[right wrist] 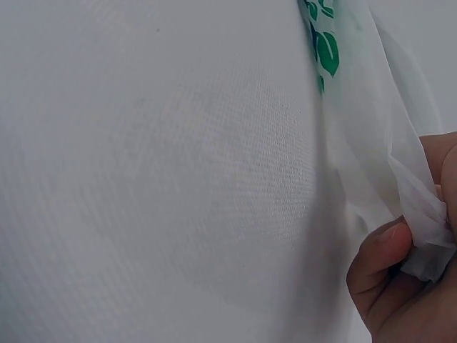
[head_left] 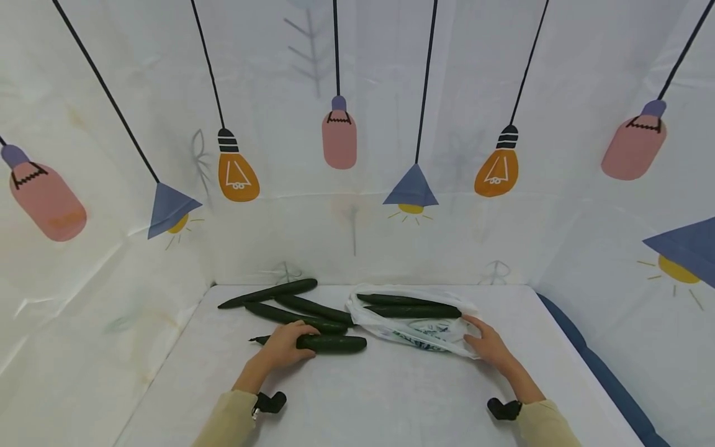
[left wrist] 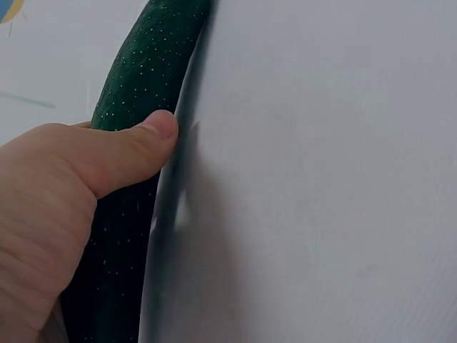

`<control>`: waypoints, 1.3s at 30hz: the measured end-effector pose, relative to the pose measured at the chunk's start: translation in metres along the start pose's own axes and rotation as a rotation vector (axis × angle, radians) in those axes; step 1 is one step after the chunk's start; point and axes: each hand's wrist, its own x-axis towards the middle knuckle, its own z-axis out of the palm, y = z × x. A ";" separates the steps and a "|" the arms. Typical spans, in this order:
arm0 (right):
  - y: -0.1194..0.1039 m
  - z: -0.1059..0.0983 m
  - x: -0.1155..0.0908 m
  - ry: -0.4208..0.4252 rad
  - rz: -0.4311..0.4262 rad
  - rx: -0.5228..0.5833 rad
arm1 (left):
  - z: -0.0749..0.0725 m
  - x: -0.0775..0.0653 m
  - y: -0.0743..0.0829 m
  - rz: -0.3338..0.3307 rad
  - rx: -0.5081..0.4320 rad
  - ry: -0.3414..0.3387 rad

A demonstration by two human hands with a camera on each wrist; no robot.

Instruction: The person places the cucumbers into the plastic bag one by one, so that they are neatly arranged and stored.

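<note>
Far left on the white counter (head_left: 391, 397), the uppermost cucumber (head_left: 279, 290) lies slantwise; two further cucumbers, an inner one (head_left: 318, 308) and a lower one (head_left: 279, 313), angle down from it toward the right. Nearest the person, the held cucumber (head_left: 341, 344) lies roughly crosswise, its thin tip to the left and its blunt end to the right. The left grip (head_left: 286, 346) is closed over it left of centre; the left wrist view shows the thumb laid across the skin, the fingers largely hidden behind. A hold nearer mid-length would probably balance better, and a level lift should clear the lower cucumber just behind.

At right centre, the plastic bag (head_left: 388, 330), white with a green leaf print, lies with its opening slack around two bagged cucumbers (head_left: 413, 311). At its right end, the right grip (head_left: 490, 346) pinches gathered film between thumb and fingers. Firm but gentle tension seems best here: enough to hold the rim apart, not so much as to tear or drag the film. A blunt end should catch less on the film than a thin tip.
</note>
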 end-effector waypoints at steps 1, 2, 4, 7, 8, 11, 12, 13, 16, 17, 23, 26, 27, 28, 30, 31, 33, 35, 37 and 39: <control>0.000 0.000 0.000 -0.005 0.012 0.006 | 0.000 0.000 0.001 0.006 0.003 0.003; 0.000 0.000 0.000 -0.006 0.017 0.002 | -0.001 0.000 0.003 0.011 0.001 0.006; 0.000 0.000 0.000 -0.004 0.023 -0.005 | -0.001 0.000 0.005 0.019 0.000 0.015; 0.000 0.000 0.000 0.002 0.025 -0.008 | -0.001 0.000 0.008 0.018 -0.004 0.033; -0.001 0.000 0.000 0.004 0.019 -0.014 | -0.001 0.000 0.009 0.016 -0.007 0.040; -0.001 0.000 0.000 0.002 0.020 -0.011 | -0.001 0.001 0.012 0.013 -0.016 0.058; -0.001 -0.001 0.000 0.000 0.018 -0.012 | -0.001 0.002 0.013 0.016 -0.018 0.064; -0.001 -0.001 0.000 0.001 0.019 -0.011 | -0.001 0.002 0.014 0.021 -0.018 0.070; -0.001 -0.001 0.001 -0.004 0.029 -0.002 | 0.000 0.004 0.017 0.050 -0.007 0.089; -0.001 0.000 0.001 -0.006 0.034 0.002 | 0.000 0.005 0.018 0.058 -0.001 0.095; -0.003 -0.001 0.004 0.010 0.016 0.004 | 0.004 0.009 0.025 0.067 -0.004 0.089; -0.004 -0.003 0.004 0.017 -0.018 -0.006 | 0.004 0.011 0.030 0.070 -0.023 0.085; -0.006 -0.004 0.004 0.017 -0.027 -0.010 | 0.004 0.011 0.031 0.074 -0.026 0.085; -0.007 -0.004 0.004 0.015 -0.033 -0.016 | 0.003 0.012 0.033 0.076 -0.029 0.085; -0.010 -0.006 0.003 0.008 -0.034 -0.029 | 0.003 0.013 0.035 0.087 -0.031 0.092; -0.012 -0.007 0.004 0.006 -0.028 -0.032 | 0.003 0.014 0.036 0.097 -0.033 0.099; -0.014 -0.010 0.004 0.009 -0.018 -0.042 | 0.003 0.017 0.037 0.114 -0.037 0.110; -0.014 -0.011 0.005 0.024 -0.004 -0.052 | 0.004 0.020 0.038 0.129 -0.034 0.118; -0.014 -0.011 0.008 0.044 0.003 -0.065 | 0.004 0.023 0.040 0.135 -0.034 0.119; -0.013 -0.011 0.010 0.059 0.007 -0.073 | 0.005 0.026 0.042 0.138 -0.030 0.117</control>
